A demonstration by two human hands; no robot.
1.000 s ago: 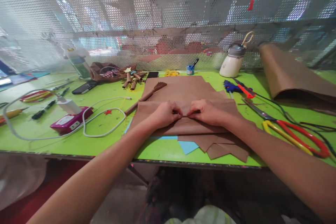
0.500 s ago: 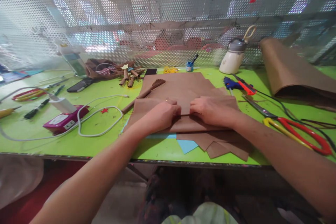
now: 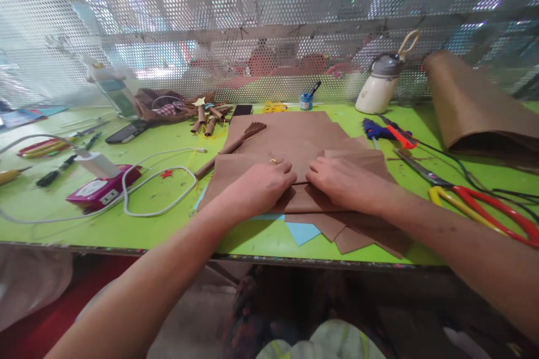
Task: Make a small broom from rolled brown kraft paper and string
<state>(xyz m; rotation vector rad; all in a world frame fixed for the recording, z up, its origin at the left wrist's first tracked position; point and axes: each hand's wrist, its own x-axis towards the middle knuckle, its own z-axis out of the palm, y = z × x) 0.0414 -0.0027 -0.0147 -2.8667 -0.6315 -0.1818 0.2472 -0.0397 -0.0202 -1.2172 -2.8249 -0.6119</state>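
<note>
My left hand (image 3: 269, 182) and my right hand (image 3: 337, 178) sit close together on a sheet of brown paper (image 3: 240, 164), fingers curled and closed on a folded edge of it. A ring shows on a left finger; my fingertips and thumbs are mostly hidden. The folded paper lies over more brown sheets (image 3: 278, 126), whose corners stick out towards me. A light blue paper (image 3: 303, 232) pokes out beneath. Just left of the stack rests a small paper broom (image 3: 233, 146), its fringed end on the brown sheets.
On the right lie scissors (image 3: 475, 196), a blue glue gun (image 3: 378, 129) and a large brown paper roll (image 3: 475, 95). Behind stand a white bottle (image 3: 377, 90) and a blue jar (image 3: 306, 102). A purple power strip (image 3: 101, 193) with a white cable (image 3: 158, 214) occupies the left.
The view has shifted slightly. Both hands stay on the fold, my left a little further right and its ring more visible. The paper's fold looks nearly the same.
</note>
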